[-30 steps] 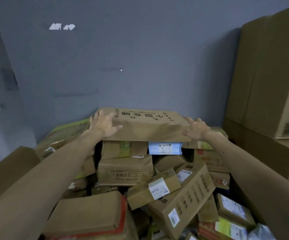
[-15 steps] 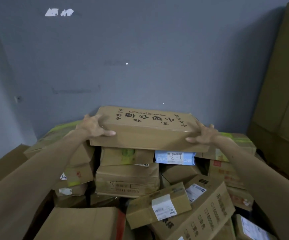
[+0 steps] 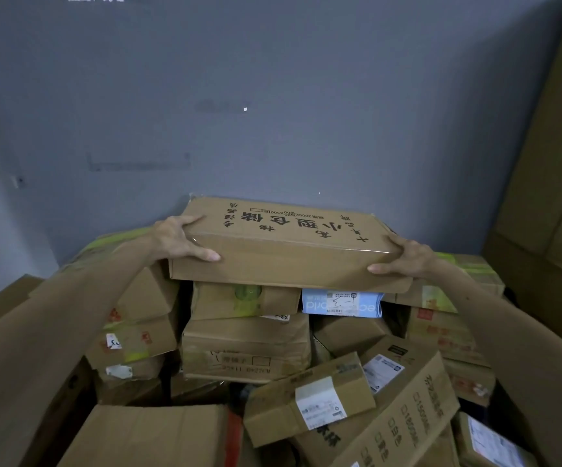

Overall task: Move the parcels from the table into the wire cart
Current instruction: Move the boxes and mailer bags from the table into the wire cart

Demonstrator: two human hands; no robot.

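Nearest the camera lies a plain cardboard box (image 3: 145, 433) with a red strip along its right edge. Just to its right a small box with a white label (image 3: 310, 399) leans tilted on a long box printed with dark characters (image 3: 404, 412), which also slopes. Behind these the heap of parcels rises: a brown box with a stamped code (image 3: 246, 348) sits in the middle, a box with a green sticker (image 3: 244, 298) on top of it, and a pale blue parcel (image 3: 340, 302) just beside that on the right.

At the top of the heap is the flat wide parcel (image 3: 283, 254), its lid printed with large black characters that read upside down from here. The left hand (image 3: 178, 239) grasps its left end, fingers over the top and thumb along the front face. The right hand (image 3: 404, 256) grasps the right end the same way. The parcel lies roughly level across the green-sticker box and the blue parcel; whether its underside touches them cannot be told.

Behind everything stands a grey wall (image 3: 273, 112), and tall brown cartons (image 3: 549, 163) fill the right edge
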